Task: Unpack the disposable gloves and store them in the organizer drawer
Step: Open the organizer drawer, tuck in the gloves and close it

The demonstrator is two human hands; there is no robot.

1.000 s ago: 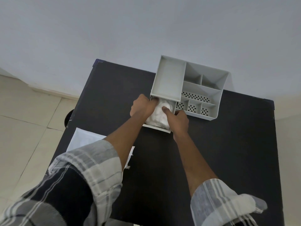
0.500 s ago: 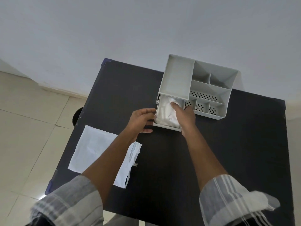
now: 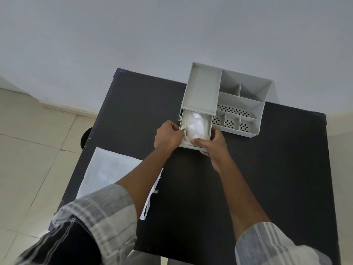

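A grey plastic organizer [image 3: 240, 96] stands at the far side of the black table [image 3: 267, 169]. Its drawer [image 3: 208, 131] is pulled out toward me and holds a crumpled wad of clear disposable gloves [image 3: 195, 125]. My left hand [image 3: 168, 135] grips the drawer's left front corner, fingers touching the gloves' edge. At the right front corner my right hand [image 3: 212, 142] holds the drawer, thumb over its front rim. The flat white packaging bag [image 3: 110, 171] lies on the table's left side, partly under my left forearm.
The organizer's open top compartments and perforated trays [image 3: 232, 121] look empty. A wall rises just behind the table. A dark round object [image 3: 85, 137] sits on the tiled floor beside the table's left edge.
My left hand moved from the table beside the drawer onto its left front corner. My right hand came out of the gloves and took the drawer's front right corner.
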